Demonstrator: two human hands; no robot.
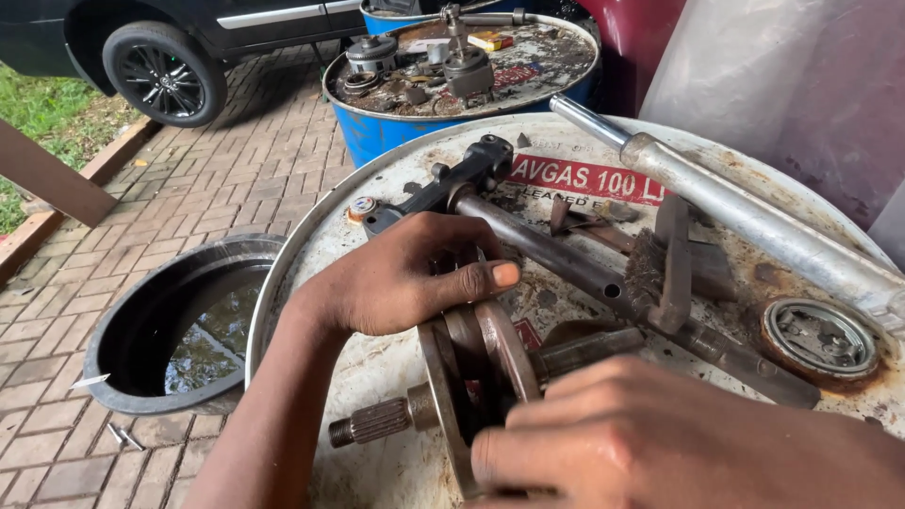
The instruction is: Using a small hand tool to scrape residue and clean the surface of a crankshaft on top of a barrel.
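Fingers of my left hand (396, 283) curl over the crank (471, 363); my right hand (650, 443) grips its lower edge. It lies on the drum (377, 368) — heavy steel, probably greasy, so I'd hold the webs, not the splined shaft (372, 422).

An open-air mechanic's yard served as the workshop: a white steel drum (396, 188) stood in for a tabletop, strewn with rusty shafts, a wire brush (660, 269) and a worn bearing (818, 337). Behind it, a blue drum (377, 132) carried more greasy engine parts. A dark car (160, 38) was parked on brick paving (189, 188), beside a black tub (141, 320) of murky water.
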